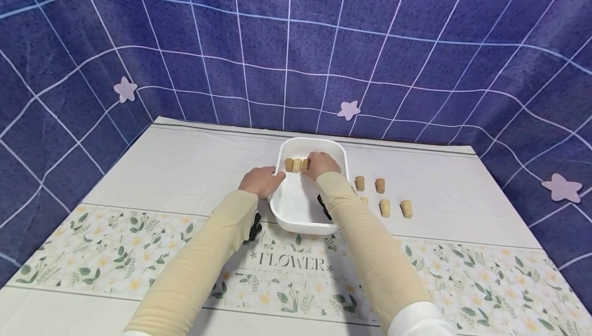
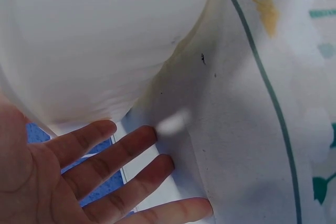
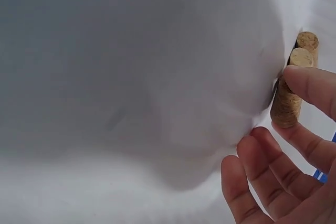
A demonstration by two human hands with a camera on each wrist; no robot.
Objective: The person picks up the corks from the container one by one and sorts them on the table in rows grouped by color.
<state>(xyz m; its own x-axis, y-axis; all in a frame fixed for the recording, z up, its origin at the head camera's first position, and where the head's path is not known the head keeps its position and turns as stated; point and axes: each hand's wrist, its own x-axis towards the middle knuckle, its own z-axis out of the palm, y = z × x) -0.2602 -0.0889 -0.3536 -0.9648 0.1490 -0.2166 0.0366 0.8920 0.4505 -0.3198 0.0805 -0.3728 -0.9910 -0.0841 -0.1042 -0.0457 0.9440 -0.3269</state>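
Inside a white plastic tub [image 1: 296, 207], my right hand [image 1: 322, 165] pinches a brown cork stopper [image 3: 287, 107] between thumb and index finger, its other fingers loosely bent. That cork stands in line with a pale cork [image 1: 297, 165] and a darker cork [image 1: 289, 165] near the tub's far left corner. My left hand [image 1: 260, 182] holds the tub's left side, thumb over the rim. Below the rim in the left wrist view, the other fingers [image 2: 123, 156] spread nearly straight along the outside, the index fingertip right at the wall.
To the right of the tub several more corks lie on the white tablecloth [image 1: 208, 171], among them a brown cork [image 1: 380, 185] and a pale cork [image 1: 406, 208]. A floral band crosses the cloth in front. Behind the table hangs a blue gridded curtain [image 1: 305, 48].
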